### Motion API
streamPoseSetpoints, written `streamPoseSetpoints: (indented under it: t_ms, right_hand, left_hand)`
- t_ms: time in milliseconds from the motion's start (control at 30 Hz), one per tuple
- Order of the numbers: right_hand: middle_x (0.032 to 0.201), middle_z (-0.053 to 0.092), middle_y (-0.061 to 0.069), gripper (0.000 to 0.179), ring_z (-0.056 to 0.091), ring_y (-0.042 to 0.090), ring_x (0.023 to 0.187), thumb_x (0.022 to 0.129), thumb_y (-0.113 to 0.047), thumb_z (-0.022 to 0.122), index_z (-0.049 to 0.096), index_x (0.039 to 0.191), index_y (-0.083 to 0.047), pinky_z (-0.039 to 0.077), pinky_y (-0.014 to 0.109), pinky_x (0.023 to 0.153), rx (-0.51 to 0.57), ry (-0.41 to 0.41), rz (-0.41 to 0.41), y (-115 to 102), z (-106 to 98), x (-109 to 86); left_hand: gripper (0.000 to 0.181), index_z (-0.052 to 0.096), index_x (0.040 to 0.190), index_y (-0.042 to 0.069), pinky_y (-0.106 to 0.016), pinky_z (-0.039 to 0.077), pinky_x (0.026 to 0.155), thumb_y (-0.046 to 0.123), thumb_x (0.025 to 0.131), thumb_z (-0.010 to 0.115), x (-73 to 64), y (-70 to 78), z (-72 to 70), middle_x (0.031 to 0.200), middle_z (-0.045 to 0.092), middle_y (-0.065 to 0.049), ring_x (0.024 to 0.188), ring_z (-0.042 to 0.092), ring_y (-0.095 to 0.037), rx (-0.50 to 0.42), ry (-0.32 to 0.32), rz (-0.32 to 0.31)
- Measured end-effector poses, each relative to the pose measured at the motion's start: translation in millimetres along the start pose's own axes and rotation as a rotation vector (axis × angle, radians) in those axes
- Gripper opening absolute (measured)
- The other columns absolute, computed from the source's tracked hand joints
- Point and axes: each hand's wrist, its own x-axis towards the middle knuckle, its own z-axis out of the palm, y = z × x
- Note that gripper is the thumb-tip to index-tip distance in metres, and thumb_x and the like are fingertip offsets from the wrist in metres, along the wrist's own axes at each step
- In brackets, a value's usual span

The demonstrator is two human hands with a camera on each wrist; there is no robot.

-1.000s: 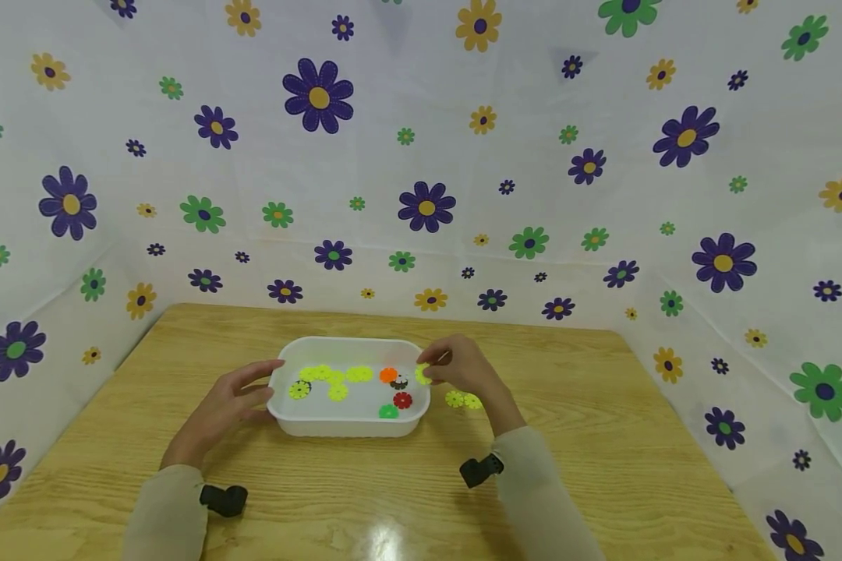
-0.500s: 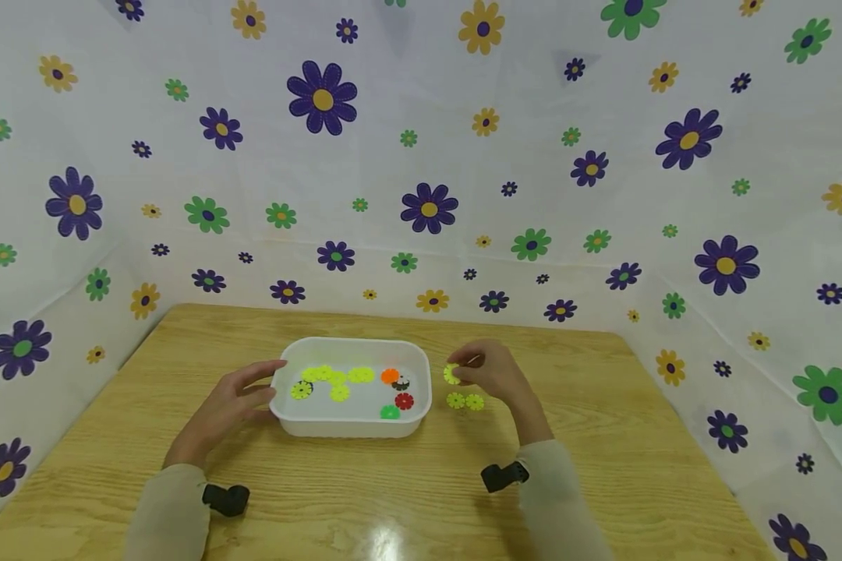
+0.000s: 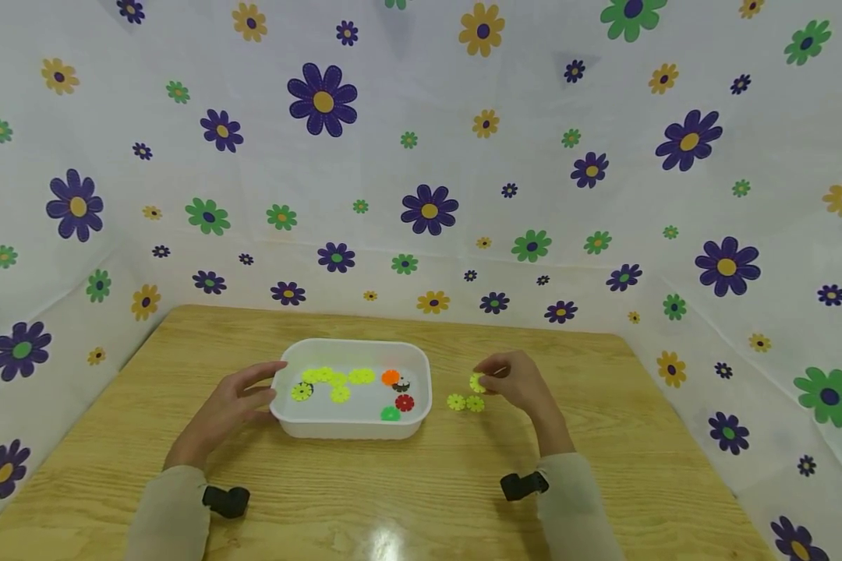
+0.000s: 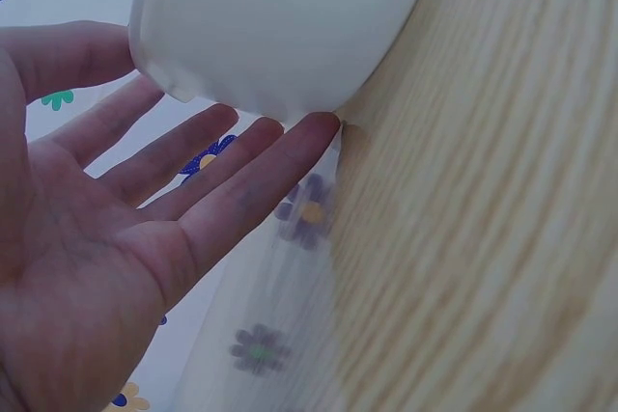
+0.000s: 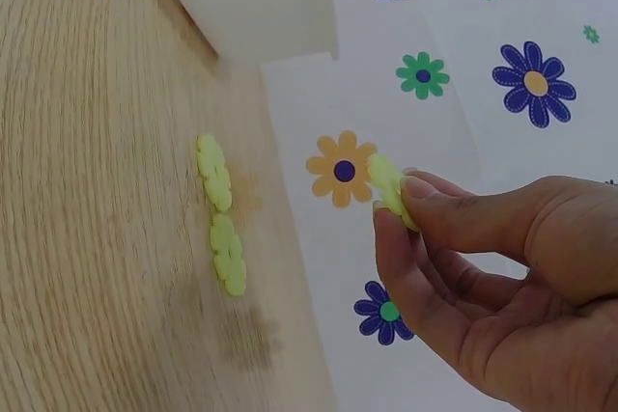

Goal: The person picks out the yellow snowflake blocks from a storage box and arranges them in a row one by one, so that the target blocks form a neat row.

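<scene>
My right hand (image 3: 519, 383) pinches a yellow snowflake-shaped connector disc (image 3: 475, 382) between thumb and forefinger, above the table right of the white plastic tub (image 3: 351, 428). In the right wrist view that held disc (image 5: 388, 185) is seen tilted. Two more yellow discs, a left one (image 3: 456, 402) and a right one (image 3: 475, 403), lie side by side on the wood below it. My left hand (image 3: 226, 407) touches the tub's left end; in the left wrist view its extended fingers (image 4: 251, 185) rest against the tub wall (image 4: 280, 26).
Inside the tub lie several yellow discs (image 3: 340, 394), an orange disc (image 3: 390, 377), a red disc (image 3: 405, 403), a green disc (image 3: 390, 414) and a dark disc (image 3: 401, 385). The wooden table (image 3: 351, 499) ends at a flower-printed white cloth (image 3: 372, 164) at back and sides.
My right hand has moved right, from the tub's right rim to beyond it, carrying the yellow disc over the table. My left hand and the tub have stayed in place.
</scene>
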Motion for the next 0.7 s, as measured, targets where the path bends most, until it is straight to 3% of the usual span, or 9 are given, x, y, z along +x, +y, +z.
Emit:
streamPoseSetpoints:
  t_ms: [400,700]
  right_hand:
    - [0.108,0.071,0.026,0.018,0.073,0.026,0.085,0.095,0.003,0.067,0.073,0.111,0.008,0.066,0.046,0.082,-0.030,0.023,0.021,14.5,-7.5,-3.1]
    - [0.106,0.070,0.023,0.017,0.071,0.023,0.085,0.095,0.004,0.067,0.074,0.110,0.007,0.066,0.039,0.080,-0.044,-0.003,0.107,25.6,-7.7,-1.0]
  left_hand:
    - [0.056,0.040,0.157,0.008,-0.042,0.062,0.097,0.022,0.106,0.058,0.2,0.0,-0.3,0.168,0.028,-0.024,0.144,0.042,-0.054,0.004,0.003,-0.001]
    - [0.056,0.041,0.157,0.008,-0.041,0.062,0.096,0.023,0.106,0.058,-0.1,-2.2,0.5,0.168,0.028,-0.024,0.144,0.042,-0.054,-0.025,0.002,-0.003]
